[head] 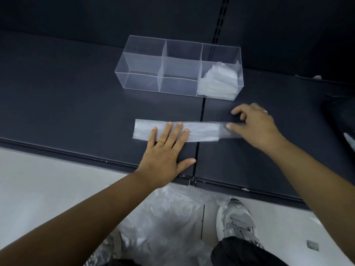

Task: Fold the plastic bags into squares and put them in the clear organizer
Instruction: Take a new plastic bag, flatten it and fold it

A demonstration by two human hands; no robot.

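On a dark shelf a clear organizer is set, with folded bags stacked in its right compartment. Nearer, a bag strip is pressed flat by the left hand, fingers straight. Its right end is touched by the right hand; a grip cannot be told.

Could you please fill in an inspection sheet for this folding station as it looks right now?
Surface: dark shelf, seam down its middle.
Job's things: bag strip lies flat near the front edge; clear organizer behind it, folded bags in its right front compartment, other compartments look empty.
Clutter: loose bags heaped on the floor beside a shoe.
Hands: left hand flat, fingers pressing the strip; right hand pinches its right end.
Cables: nothing seen.
Surroundings: pale floor, dark back panel.
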